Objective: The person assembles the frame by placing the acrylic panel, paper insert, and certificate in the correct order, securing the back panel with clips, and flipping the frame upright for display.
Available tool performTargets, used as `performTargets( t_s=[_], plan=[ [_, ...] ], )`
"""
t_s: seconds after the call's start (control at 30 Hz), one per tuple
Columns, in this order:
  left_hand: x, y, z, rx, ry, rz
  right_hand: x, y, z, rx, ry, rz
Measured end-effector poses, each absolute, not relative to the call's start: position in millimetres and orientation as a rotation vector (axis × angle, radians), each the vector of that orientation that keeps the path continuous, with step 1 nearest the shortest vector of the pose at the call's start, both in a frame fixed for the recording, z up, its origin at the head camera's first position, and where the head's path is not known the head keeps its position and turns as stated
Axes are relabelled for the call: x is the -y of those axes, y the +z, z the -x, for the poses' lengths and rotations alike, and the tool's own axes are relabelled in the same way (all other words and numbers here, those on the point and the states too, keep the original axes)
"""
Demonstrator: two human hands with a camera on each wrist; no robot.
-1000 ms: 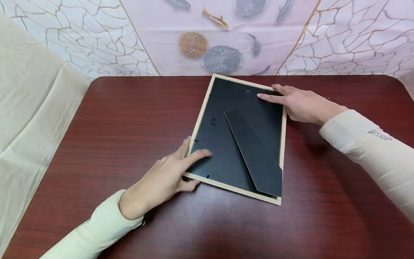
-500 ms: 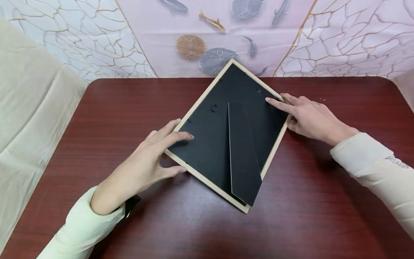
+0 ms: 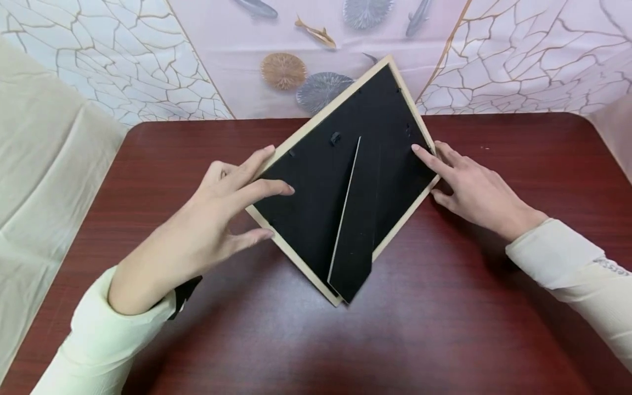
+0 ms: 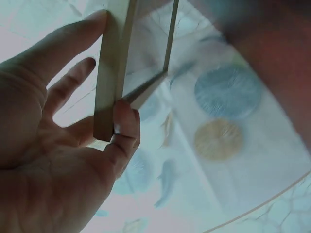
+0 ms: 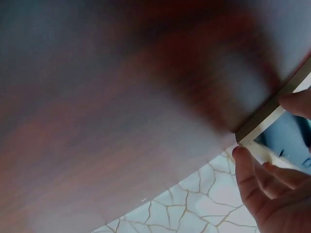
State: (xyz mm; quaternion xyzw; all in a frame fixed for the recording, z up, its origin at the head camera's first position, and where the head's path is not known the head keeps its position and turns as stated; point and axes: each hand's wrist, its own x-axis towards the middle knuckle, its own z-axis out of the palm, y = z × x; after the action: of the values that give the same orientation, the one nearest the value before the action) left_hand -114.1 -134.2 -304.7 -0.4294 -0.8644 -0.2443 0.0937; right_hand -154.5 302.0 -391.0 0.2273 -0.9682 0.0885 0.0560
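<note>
A picture frame with a pale wooden border and black backing is held tilted above the table, its back towards the head camera. Its black easel leg stands slightly away from the backing, angled towards the lower corner. My left hand grips the left corner, index finger over the backing and thumb near the lower border. In the left wrist view, a finger hooks round the wooden edge, and the glazed front shows reflections. At the opposite corner my right hand pinches the border, one finger lying over the backing.
The dark red wood-grain table spreads under both hands. Behind it hangs a patterned cloth with fish and round motifs, and the frame's top corner overlaps it in the head view. Pale fabric drapes at the left.
The frame has turned clockwise and its far end has risen off the table towards the backdrop. The left hand moved up and left with its corner; the right hand shifted slightly right.
</note>
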Motion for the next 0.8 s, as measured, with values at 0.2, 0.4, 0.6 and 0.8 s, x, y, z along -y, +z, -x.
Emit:
performTargets(
  t_s=[0.2,0.4,0.6,0.8],
  plan=[
    [136.5,-285.1,125.4,2.506,-0.582,1.36,-288.1,-381.0,145.0,2.851,0.262,-0.706],
    [133.7,-268.4,128.1,2.527,-0.516,1.357,-260.1,-359.2,137.7,2.573,0.218,-0.837],
    [123.9,-253.0,124.9,2.573,-0.429,1.356,-228.7,-340.2,129.4,2.287,0.248,-1.071],
    [114.7,-246.8,121.7,2.529,-0.283,1.351,-209.0,-333.7,125.6,2.243,0.24,-1.194]
  ],
)
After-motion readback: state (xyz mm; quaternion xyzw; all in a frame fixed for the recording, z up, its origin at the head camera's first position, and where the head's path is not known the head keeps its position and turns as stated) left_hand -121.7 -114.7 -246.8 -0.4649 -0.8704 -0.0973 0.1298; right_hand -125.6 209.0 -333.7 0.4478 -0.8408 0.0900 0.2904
